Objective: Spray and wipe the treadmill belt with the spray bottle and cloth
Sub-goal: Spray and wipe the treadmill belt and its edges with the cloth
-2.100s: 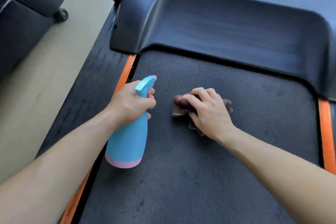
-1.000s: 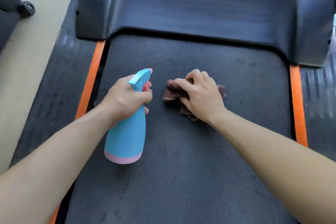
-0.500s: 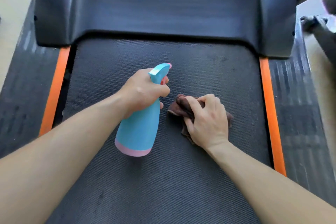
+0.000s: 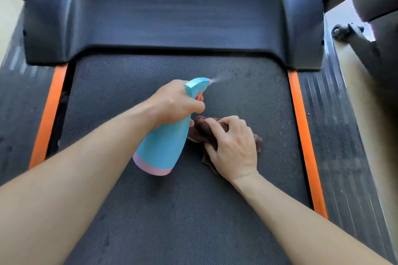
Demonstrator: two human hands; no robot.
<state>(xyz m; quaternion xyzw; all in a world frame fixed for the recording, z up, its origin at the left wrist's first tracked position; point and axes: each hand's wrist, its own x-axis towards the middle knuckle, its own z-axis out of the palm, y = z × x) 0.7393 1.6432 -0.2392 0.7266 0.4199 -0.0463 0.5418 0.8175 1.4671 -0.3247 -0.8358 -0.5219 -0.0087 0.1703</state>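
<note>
My left hand (image 4: 174,103) grips the neck of a blue spray bottle (image 4: 163,146) with a pink base, held tilted above the dark textured treadmill belt (image 4: 172,211). A fine mist leaves the nozzle toward the belt's far right. Just right of the bottle, my right hand (image 4: 232,146) presses a crumpled brown cloth (image 4: 201,131) flat onto the belt. Most of the cloth is hidden under the hand.
The dark motor cover (image 4: 172,17) closes off the far end of the belt. Orange strips (image 4: 301,125) and ribbed side rails (image 4: 336,135) run along both sides. A chair base with a caster (image 4: 338,30) stands on the beige floor at the upper right.
The view swung right, so the belt now sits centred. My left hand carried the bottle rightward over the belt, close to the cloth, and mist now comes from the nozzle. The right hand stays on the cloth.
</note>
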